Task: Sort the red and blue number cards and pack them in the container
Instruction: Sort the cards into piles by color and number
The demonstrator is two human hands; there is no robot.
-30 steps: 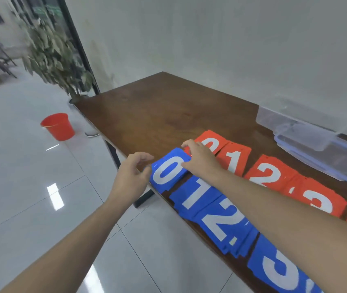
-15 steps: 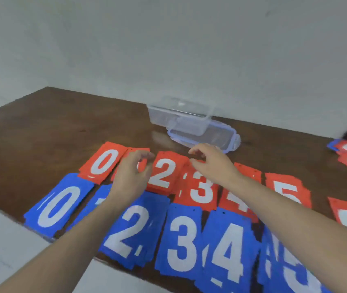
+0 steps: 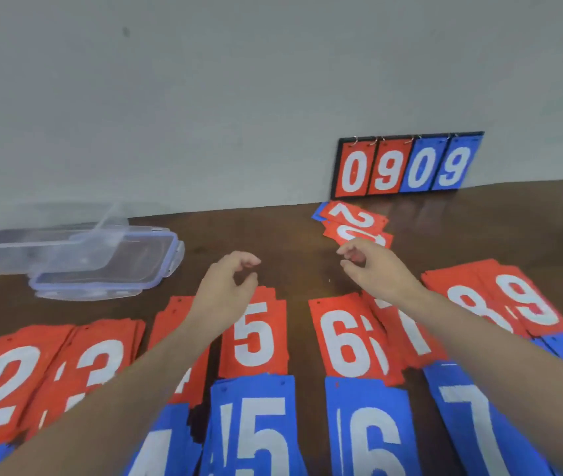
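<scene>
My left forearm covers the red 4 card point(image 3: 184, 338), so only its edges show. The red 7 card point(image 3: 410, 334) is half under my right wrist. The blue cards in the near row are cut off by the bottom edge; the blue 5 card point(image 3: 256, 427) and blue 6 card point(image 3: 369, 431) show most. The red 2 card point(image 3: 2, 383) is clipped at the left. The whole view is soft with motion blur.

Against half a second ago, the view has swung right: low numbers have slid off to the left, and the black flip scoreboard reading 0909 point(image 3: 407, 164) now stands against the wall. The clear plastic container point(image 3: 33, 242) and its clear lid with blue clips point(image 3: 108, 266) have moved from centre to far left.

My left hand point(image 3: 228, 286) hovers over the top of the red 5 card point(image 3: 256, 334), fingers loosely curled, thumb and forefinger apart, holding nothing. My right hand point(image 3: 372, 269) hangs over bare dark wooden table point(image 3: 290, 231), just short of a loose pile of red cards point(image 3: 355, 225), fingers loosely curled round nothing.
</scene>
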